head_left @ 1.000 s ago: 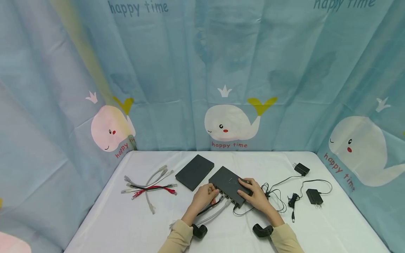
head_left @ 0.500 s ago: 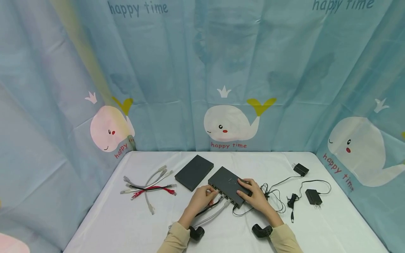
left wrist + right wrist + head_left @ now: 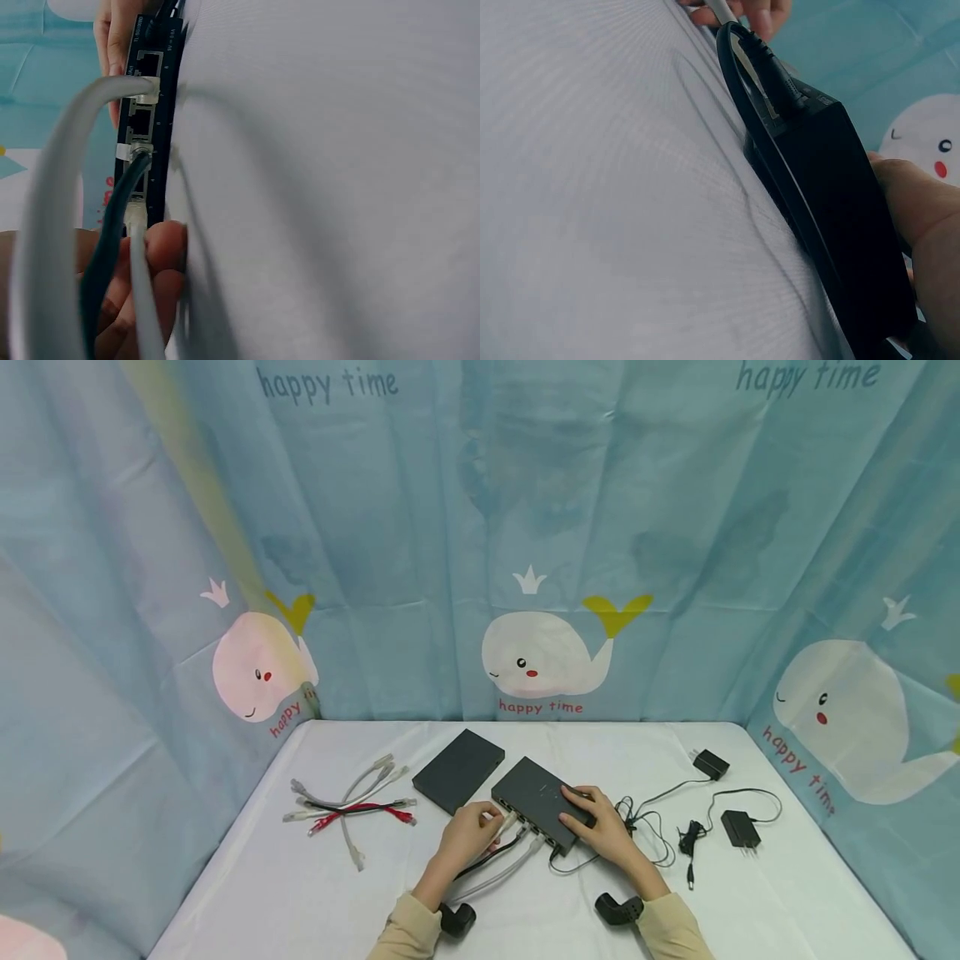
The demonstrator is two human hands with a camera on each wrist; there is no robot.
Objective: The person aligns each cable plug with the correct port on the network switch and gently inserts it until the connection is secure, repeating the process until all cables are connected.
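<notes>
A dark network switch (image 3: 534, 793) lies at an angle mid-table, its row of ports facing the left hand. The right hand (image 3: 603, 827) grips its right end, with the fingers spread over the top. The left hand (image 3: 467, 837) pinches a white network cable (image 3: 144, 281) just behind its clear plug, which is at a port. Beside it a dark network cable (image 3: 112, 240) and a thick grey network cable (image 3: 46, 217) are plugged into other ports; open ports show between the plugs. A black power plug (image 3: 774, 79) is in the end nearest the right hand.
A second dark switch-like box (image 3: 459, 770) lies behind and left. Crossed network cables (image 3: 348, 807) in grey, white, black and red lie at the left. Two power adapters, one at the back (image 3: 711, 764) and one nearer (image 3: 741, 829), lie right with looped cords (image 3: 647, 827).
The left hand has drawn back slightly from the switch toward the left, and more of the white plug shows. The right hand keeps its hold.
</notes>
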